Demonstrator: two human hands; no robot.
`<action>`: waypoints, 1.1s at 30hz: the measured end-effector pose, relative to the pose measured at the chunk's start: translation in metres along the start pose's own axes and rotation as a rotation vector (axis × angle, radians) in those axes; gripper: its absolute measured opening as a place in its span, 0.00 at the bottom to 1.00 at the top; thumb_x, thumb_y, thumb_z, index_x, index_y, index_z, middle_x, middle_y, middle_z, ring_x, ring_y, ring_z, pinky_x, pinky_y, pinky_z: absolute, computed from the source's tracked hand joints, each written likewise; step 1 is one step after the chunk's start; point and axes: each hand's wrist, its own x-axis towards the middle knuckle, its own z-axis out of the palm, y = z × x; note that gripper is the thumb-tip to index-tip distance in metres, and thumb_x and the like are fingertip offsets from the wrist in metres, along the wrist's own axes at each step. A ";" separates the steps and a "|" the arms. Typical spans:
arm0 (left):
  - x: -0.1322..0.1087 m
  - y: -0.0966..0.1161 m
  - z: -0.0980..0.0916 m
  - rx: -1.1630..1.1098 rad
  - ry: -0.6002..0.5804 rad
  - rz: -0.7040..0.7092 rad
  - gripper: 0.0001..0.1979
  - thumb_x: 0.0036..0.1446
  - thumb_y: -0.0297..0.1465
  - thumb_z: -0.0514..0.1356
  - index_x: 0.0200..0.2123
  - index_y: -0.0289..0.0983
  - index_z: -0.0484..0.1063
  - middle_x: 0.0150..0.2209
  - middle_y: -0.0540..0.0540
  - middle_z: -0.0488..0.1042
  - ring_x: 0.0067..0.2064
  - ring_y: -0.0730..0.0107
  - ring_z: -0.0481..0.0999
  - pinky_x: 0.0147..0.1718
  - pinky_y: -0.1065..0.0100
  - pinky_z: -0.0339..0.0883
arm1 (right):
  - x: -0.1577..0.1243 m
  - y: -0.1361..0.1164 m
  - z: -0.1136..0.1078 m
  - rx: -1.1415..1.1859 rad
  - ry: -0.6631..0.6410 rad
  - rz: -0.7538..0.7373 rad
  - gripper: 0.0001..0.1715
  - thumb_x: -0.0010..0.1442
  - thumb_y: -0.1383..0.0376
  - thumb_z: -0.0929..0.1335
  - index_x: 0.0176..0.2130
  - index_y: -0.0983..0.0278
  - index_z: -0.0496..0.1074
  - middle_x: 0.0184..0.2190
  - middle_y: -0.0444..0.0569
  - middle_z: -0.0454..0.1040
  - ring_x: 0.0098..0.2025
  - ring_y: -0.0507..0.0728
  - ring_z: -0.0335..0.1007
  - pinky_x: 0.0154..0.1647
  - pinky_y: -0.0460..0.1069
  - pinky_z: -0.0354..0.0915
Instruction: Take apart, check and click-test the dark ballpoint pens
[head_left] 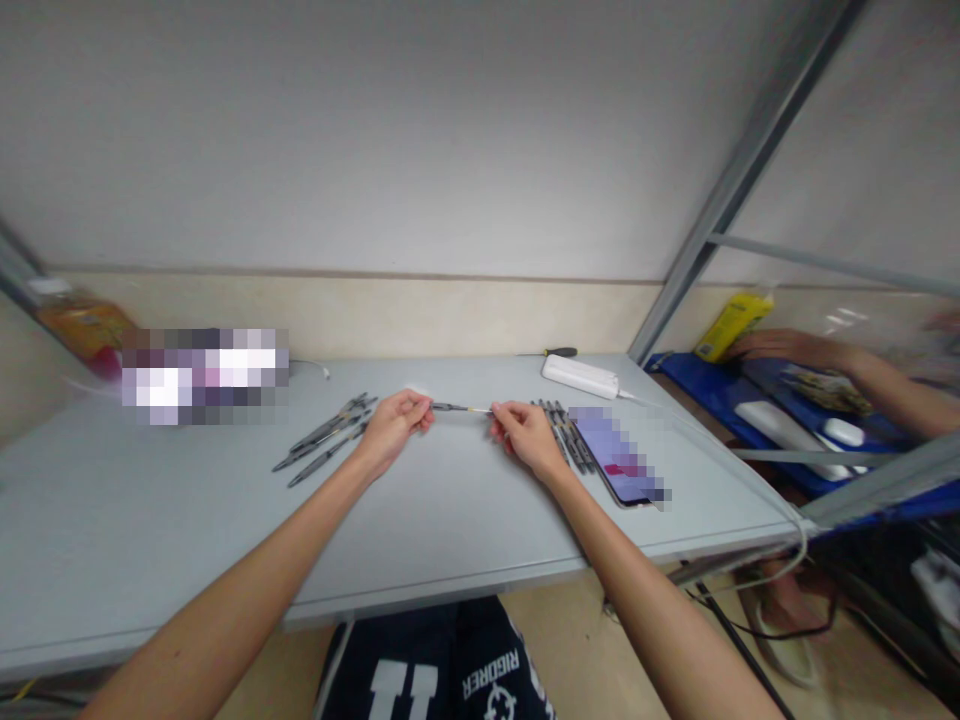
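Above the middle of the grey table, my left hand (397, 425) pinches a dark grey pen barrel (448, 407) near the fingertips. From the barrel's right end runs a thin pen refill (478, 410), pale with a yellowish part. My right hand (525, 435) is closed on the refill's far end, so the two hands are joined by one nearly level line. Several grey pens (322, 440) lie in a loose pile beside my left hand. More grey pens (571, 440) are lined up beside my right hand, which partly covers them.
A phone (616, 458) lies right of the pen row. Behind it are a white power strip (581, 378) with a cable and a screwdriver (561, 352). A bottle (86, 320) stands far left by a blurred-out item. Beyond the metal frame, another person's hand (787, 348) rests near a yellow packet (735, 325).
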 end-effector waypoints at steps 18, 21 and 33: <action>0.003 -0.003 -0.002 0.095 0.039 0.069 0.17 0.46 0.43 0.62 0.22 0.34 0.66 0.18 0.51 0.69 0.20 0.78 0.65 0.23 0.72 0.57 | 0.006 0.005 -0.004 0.147 0.146 -0.078 0.15 0.44 0.60 0.71 0.33 0.65 0.72 0.21 0.43 0.69 0.20 0.49 0.61 0.21 0.46 0.61; 0.003 -0.002 -0.002 0.046 0.055 0.056 0.16 0.44 0.42 0.64 0.23 0.34 0.66 0.18 0.52 0.68 0.21 0.78 0.64 0.23 0.73 0.57 | 0.008 0.004 -0.007 0.197 0.218 -0.071 0.13 0.43 0.61 0.70 0.31 0.65 0.72 0.22 0.43 0.69 0.20 0.49 0.60 0.21 0.45 0.60; 0.003 0.000 -0.001 -0.036 0.093 0.056 0.16 0.41 0.40 0.65 0.24 0.34 0.67 0.18 0.52 0.68 0.21 0.78 0.65 0.23 0.73 0.58 | 0.010 0.004 -0.011 0.213 0.329 -0.072 0.09 0.43 0.64 0.67 0.29 0.65 0.70 0.16 0.39 0.64 0.18 0.49 0.57 0.20 0.45 0.54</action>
